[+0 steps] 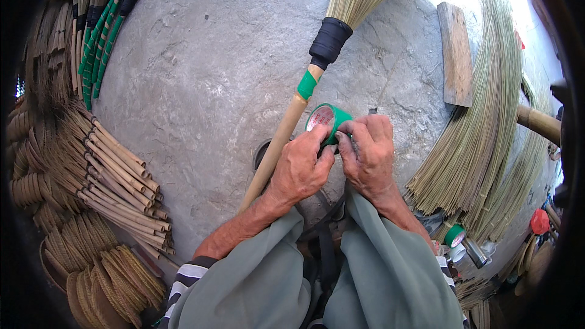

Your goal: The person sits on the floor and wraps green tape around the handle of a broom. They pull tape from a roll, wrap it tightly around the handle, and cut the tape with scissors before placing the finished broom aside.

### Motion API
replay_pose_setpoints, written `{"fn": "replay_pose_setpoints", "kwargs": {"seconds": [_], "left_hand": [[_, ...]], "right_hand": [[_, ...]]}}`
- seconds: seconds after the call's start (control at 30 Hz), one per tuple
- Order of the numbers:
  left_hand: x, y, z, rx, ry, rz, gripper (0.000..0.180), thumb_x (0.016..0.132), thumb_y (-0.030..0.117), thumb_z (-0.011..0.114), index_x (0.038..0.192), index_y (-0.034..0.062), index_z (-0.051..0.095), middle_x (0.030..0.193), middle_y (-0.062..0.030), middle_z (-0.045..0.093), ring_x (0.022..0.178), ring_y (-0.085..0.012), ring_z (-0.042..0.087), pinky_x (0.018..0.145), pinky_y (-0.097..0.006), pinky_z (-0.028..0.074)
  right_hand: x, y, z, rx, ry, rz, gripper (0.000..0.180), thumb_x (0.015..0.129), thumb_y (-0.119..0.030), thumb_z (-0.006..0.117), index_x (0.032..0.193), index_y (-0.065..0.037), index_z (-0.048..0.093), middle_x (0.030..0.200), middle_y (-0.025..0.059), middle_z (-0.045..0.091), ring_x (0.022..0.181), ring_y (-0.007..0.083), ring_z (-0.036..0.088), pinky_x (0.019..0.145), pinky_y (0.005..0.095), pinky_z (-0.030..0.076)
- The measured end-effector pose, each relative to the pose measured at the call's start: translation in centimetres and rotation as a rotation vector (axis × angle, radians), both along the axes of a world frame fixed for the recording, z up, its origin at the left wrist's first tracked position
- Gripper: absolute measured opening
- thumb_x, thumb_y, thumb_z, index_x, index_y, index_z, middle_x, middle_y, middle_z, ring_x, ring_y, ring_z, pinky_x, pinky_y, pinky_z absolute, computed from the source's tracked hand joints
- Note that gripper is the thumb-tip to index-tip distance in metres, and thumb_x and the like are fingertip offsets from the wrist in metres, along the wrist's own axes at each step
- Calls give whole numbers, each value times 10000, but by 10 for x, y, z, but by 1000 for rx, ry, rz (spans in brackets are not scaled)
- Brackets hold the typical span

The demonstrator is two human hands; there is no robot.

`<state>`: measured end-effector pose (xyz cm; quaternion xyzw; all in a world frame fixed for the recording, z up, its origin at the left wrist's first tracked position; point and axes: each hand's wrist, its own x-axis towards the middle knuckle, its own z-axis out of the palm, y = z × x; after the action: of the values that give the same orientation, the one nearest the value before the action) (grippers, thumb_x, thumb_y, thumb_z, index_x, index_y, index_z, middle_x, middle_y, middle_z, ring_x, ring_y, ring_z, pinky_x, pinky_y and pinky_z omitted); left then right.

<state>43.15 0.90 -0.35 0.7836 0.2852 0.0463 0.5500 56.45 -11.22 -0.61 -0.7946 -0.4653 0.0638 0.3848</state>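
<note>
A head-down view of a person seated over a grey concrete floor (201,73), with broom-making stock all around. At the far left of the frame lies a stack of bare tan bamboo sticks (122,176), with coiled bundles of dry fibre (103,268) below them at lower left. At upper left is a cluster of finished brooms with black binding and spiral green tape on their handles (100,36); these appear already fully wrapped. Running from lower centre up to the top centre is the broom in hand, a tan bamboo handle with a straw-coloured brush head (286,131): it already carries a black wrapped collar (329,41) below the bristles and one short band of green tape (307,84) just under that, while the rest of the handle is bare, so the taping seems barely begun. Just right of the handle, at centre, the left hand (300,167) and the right hand (369,155) are both closed around a small roll of green adhesive tape (328,120), fingertips pinching at its edge as if finding or peeling the free end. Grey-green trousers (390,268) fill the lower centre. At upper right lies a weathered wooden plank (456,55), beside fanned bundles of loose straw-coloured broom fibre (487,140). At lower right sits a second green tape roll (454,235).
</note>
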Motion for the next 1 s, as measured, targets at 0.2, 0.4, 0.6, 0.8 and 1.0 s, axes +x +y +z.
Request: {"fn": "replay_pose_setpoints", "kwargs": {"seconds": [0.2, 0.4, 0.6, 0.8, 1.0], "left_hand": [[-1, -1, 0, 52, -18, -24, 299, 942, 47, 669, 1237, 17, 632, 946, -246, 687, 893, -451, 684, 799, -529, 533], [3, -3, 4, 44, -32, -30, 297, 943, 52, 674, 1234, 15, 632, 965, -243, 696, 908, -441, 695, 808, -521, 543], [5, 0, 7, -11, 34, 3, 271, 977, 52, 654, 1242, -2, 642, 983, -228, 717, 879, -368, 715, 812, -435, 558], [4, -1, 5, 20, 44, 18, 272, 984, 57, 653, 1249, -2, 647, 973, -236, 711, 876, -365, 717, 801, -434, 558], [0, -4, 2, 167, -9, -10, 324, 946, 40, 676, 1268, 13, 659, 988, -255, 705, 921, -447, 708, 816, -503, 556]], "right_hand": [[-5, 2, -8, -13, -59, 5, 227, 837, 4, 738, 1032, -44, 632, 986, 153, 574, 937, 365, 558, 851, 504, 444], [0, -2, -11, 8, -54, -84, 226, 854, -10, 740, 1046, -36, 622, 996, 147, 579, 943, 360, 558, 843, 503, 448], [0, -5, -5, 55, 64, -79, 269, 840, 12, 781, 1080, -31, 668, 1034, 147, 623, 969, 355, 587, 856, 479, 470], [-5, -2, -7, 77, 98, -71, 307, 815, -5, 825, 1094, -48, 703, 1016, 131, 643, 969, 340, 604, 852, 480, 480], [-7, -2, -12, 45, 2, 1, 247, 840, -16, 792, 1056, -42, 676, 983, 141, 617, 939, 352, 589, 841, 489, 463]]}}
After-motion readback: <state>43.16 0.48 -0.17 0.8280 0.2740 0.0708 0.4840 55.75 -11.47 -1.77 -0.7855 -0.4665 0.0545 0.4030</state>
